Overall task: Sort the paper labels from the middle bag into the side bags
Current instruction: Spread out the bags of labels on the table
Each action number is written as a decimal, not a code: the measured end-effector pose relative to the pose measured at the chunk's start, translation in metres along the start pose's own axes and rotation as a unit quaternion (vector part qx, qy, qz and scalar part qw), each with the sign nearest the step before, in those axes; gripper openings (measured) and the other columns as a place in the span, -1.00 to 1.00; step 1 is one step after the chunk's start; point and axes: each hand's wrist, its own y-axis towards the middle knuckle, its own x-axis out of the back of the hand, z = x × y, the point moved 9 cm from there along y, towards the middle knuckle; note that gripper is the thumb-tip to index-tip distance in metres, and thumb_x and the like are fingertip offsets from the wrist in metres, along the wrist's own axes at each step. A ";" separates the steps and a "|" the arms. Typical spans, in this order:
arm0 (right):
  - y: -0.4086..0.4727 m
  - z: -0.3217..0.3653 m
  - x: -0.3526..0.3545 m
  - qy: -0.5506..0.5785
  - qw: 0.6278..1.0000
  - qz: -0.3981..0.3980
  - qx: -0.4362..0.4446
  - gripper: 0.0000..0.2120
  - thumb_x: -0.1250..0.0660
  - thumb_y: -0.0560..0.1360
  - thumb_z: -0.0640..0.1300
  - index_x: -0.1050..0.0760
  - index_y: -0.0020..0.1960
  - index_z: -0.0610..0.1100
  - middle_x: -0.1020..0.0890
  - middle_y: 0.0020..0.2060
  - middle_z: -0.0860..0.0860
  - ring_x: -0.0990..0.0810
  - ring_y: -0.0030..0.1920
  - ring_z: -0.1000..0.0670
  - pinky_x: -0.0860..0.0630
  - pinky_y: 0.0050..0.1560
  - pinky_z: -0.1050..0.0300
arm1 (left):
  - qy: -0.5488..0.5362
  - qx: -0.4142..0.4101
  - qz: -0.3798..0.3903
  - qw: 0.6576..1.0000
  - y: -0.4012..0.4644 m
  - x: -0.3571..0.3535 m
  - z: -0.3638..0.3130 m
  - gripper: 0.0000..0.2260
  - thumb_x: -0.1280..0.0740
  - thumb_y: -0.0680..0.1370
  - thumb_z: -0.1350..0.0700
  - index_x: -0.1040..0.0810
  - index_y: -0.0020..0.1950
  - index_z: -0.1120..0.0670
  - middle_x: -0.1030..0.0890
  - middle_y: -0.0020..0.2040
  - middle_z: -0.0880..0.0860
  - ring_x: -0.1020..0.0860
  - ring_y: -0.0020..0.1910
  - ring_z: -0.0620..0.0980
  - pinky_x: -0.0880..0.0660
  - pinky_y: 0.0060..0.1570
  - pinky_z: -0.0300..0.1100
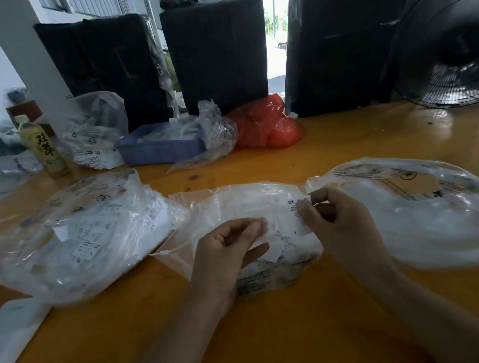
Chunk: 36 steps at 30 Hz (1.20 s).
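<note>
At the far left we see a green-tea bottle (45,149) standing on the orange desk (283,327), and nearer us the left side bag (76,236), a clear plastic bag lying flat with many white paper labels inside. Behind it sit a blue plastic tray (160,149) and a red plastic bag (266,126). In the centre lies the middle bag (234,204), clear and crumpled, holding loose labels. Our left hand (226,255) rests on it with fingers curled, the grip pinching the bag's plastic between thumb and fingertips. Just to the right, our right hand (339,225) has its grip closed on a white paper label (292,214), thumb and forefinger pinching its edge above the middle bag. Further right lies the right side bag (419,212), its mouth open toward the hands. A black fan (449,53) stands at the far right
</note>
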 end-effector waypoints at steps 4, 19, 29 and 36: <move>-0.003 0.006 -0.004 0.023 0.999 0.015 0.030 -0.97 -0.38 0.59 -0.02 -0.59 -0.02 0.07 -0.65 -0.28 0.06 -0.57 -0.34 0.08 -0.46 -0.36 0.30 | -0.031 0.006 0.012 0.999 -0.001 -0.003 -0.001 -0.77 -0.57 0.39 0.05 -0.79 0.01 0.09 -0.77 0.09 0.17 -0.75 0.13 0.12 -0.67 0.06 -0.21; -0.002 0.012 -0.006 -0.031 0.996 0.049 0.071 -0.71 -0.34 0.61 -0.14 -0.47 0.21 0.21 -0.66 -0.25 0.16 -0.67 -0.23 0.13 -0.55 -0.25 0.32 | 0.140 -0.040 0.041 0.989 -0.007 -0.011 -0.008 -0.70 -0.52 0.43 -0.16 -0.79 0.11 -0.11 -0.77 0.12 -0.09 -0.70 0.21 -0.12 -0.61 0.25 -0.18; -0.010 0.022 -0.009 -0.118 0.988 0.029 0.092 -0.71 -0.41 0.58 -0.11 -0.50 0.23 0.17 -0.63 -0.20 0.20 -0.66 -0.18 0.19 -0.57 -0.14 0.36 | 0.182 -0.046 0.037 0.982 -0.008 -0.011 -0.007 -0.75 -0.50 0.49 -0.07 -0.77 0.15 -0.09 -0.76 0.09 -0.19 -0.68 0.15 -0.28 -0.57 0.13 -0.43; -0.011 0.026 -0.013 -0.158 0.980 0.035 0.115 -0.69 -0.41 0.58 -0.15 -0.55 0.29 0.06 -0.51 -0.15 0.36 -0.63 -0.15 0.24 -0.45 -0.12 0.54 | 0.168 -0.042 0.026 0.984 -0.007 -0.008 -0.003 -0.77 -0.53 0.49 -0.03 -0.78 0.14 -0.06 -0.77 0.09 -0.16 -0.73 0.07 -0.17 -0.63 0.09 -0.33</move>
